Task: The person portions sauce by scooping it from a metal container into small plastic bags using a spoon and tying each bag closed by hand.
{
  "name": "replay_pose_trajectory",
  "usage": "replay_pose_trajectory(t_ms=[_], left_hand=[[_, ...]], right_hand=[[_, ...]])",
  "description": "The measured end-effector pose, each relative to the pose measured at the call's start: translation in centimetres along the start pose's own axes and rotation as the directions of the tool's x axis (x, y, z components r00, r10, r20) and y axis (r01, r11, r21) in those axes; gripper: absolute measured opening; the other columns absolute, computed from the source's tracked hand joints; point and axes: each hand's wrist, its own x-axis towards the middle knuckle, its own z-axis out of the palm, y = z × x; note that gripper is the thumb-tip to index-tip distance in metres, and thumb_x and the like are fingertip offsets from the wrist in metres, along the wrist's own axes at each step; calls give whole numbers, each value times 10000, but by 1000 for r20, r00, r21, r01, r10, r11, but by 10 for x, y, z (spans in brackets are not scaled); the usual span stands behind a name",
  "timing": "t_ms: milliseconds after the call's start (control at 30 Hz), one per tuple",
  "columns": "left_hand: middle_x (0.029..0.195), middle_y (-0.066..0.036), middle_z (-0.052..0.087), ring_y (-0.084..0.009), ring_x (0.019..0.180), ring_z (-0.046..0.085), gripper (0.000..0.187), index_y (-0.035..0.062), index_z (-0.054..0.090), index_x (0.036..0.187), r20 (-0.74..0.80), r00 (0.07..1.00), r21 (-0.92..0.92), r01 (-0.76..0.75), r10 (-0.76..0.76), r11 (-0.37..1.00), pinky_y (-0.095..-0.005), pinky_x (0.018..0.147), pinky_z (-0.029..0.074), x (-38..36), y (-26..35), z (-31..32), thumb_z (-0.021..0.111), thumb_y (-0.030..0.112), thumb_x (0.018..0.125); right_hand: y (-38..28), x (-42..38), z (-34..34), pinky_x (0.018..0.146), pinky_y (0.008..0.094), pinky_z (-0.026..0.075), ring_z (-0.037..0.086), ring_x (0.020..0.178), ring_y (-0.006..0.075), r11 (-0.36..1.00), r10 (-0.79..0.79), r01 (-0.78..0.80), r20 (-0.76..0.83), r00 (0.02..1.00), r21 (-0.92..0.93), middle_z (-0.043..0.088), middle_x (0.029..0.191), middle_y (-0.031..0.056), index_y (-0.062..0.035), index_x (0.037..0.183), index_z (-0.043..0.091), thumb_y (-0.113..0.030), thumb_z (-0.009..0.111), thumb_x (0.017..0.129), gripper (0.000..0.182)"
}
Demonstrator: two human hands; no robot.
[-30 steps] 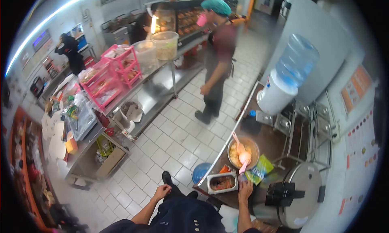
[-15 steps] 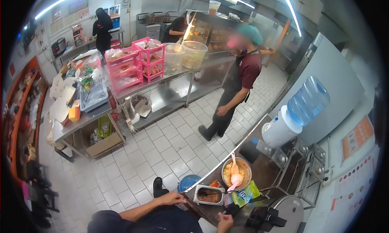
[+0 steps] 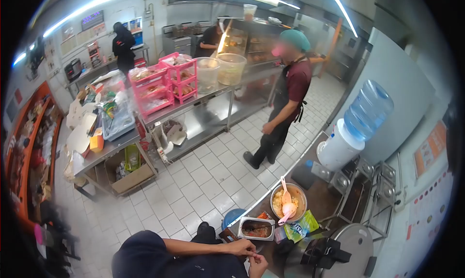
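My left hand and my right hand meet in front of my dark shirt, fingertips together. The fingers of both are closed in a pinch; whatever may be between them is too small to make out. Just beyond them, a steel food pan on the counter holds a reddish mix, with a dark-handled spoon in it. Past the pan stands a round metal bowl of yellowish food, with a pink spatula and a pink spoon in it. A green packet lies beside the bowl.
A black device and a round metal lid are at the counter's near right. Farther along stands a water dispenser. A person in an apron stands across the counter. Pink racks occupy the opposite table.
My hands have come together from apart; the left moved right and closed against the right. The view has shifted slightly. The person in the apron stays in about the same place.
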Motion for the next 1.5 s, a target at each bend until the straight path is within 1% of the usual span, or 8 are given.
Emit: replay_pose_trajectory(t_ms=[367, 433, 633, 733, 1100, 1300, 1367, 1500], left_hand=[[830, -76, 706, -141, 731, 641, 248, -10, 693, 1051, 166, 978, -334, 177, -127, 926, -309, 672, 512, -2, -1, -19, 621, 212, 966], [865, -161, 701, -238, 775, 667, 268, -31, 677, 1023, 81, 996, 116, -37, 27, 993, -353, 696, 517, -2, 18, -24, 592, 217, 963], [798, -208, 626, -414, 765, 632, 226, -15, 561, 913, -5, 942, 286, -320, 335, 903, -488, 692, 496, 5, 27, -11, 542, 204, 966], [681, -210, 605, -414, 657, 627, 255, -24, 570, 885, 70, 967, 339, -253, 244, 906, -485, 617, 488, 8, 25, -12, 532, 214, 969], [683, -240, 628, -433, 676, 638, 301, -24, 605, 828, 139, 977, 411, -204, 160, 889, -486, 631, 503, 2, 33, -10, 596, 265, 913], [683, -243, 629, -434, 688, 649, 274, -37, 624, 833, -27, 990, 348, -122, 140, 930, -497, 637, 509, -2, 51, -10, 576, 220, 917], [722, -242, 632, -429, 716, 644, 264, -43, 611, 833, 2, 963, 48, -270, 271, 962, -482, 671, 506, 1, 45, -18, 541, 196, 920], [742, -246, 620, -439, 752, 631, 249, -50, 574, 836, 57, 969, 210, -246, 240, 946, -493, 677, 493, -7, 43, -19, 518, 180, 911]], right_hand=[[3, 6, 0, 613, 291, 510, 634, 729, 138, 898, 291, -329, 168, 942, 292, 693, 823, 61, -8, 960, 705, -127, 726, 892, 138], [23, 10, 18, 556, 367, 520, 675, 601, 177, 839, 265, -287, 114, 957, 463, 674, 689, 84, -30, 747, 626, -92, 780, 799, 173], [39, 21, 5, 460, 285, 481, 654, 566, 152, 872, -269, 309, 156, 951, -381, 628, 627, 101, 9, 736, 583, -142, 448, 986, 322], [29, 23, 0, 449, 269, 479, 598, 541, 154, 980, 93, -144, 320, 943, 139, 581, 650, 75, -3, 777, 563, -155, 437, 996, 294], [9, 24, -5, 415, 204, 349, 530, 549, 99, 728, 325, -589, 580, 747, 351, 585, 696, 68, -15, 910, 594, -204, 377, 1037, 314], [3, 28, -22, 438, 217, 344, 510, 557, 70, 904, 246, -388, 525, 815, 179, 594, 703, 65, -21, 848, 599, -175, 416, 1021, 295], [2, 25, -24, 521, 354, 449, 607, 589, 212, 975, -116, 196, 510, 853, -106, 630, 722, 140, 9, 832, 591, -197, 479, 986, 281], [-36, 13, -14, 683, 483, 477, 640, 754, 402, 851, -218, 391, 441, 871, -351, 638, 802, 227, 32, 844, 582, -213, 530, 943, 270]])
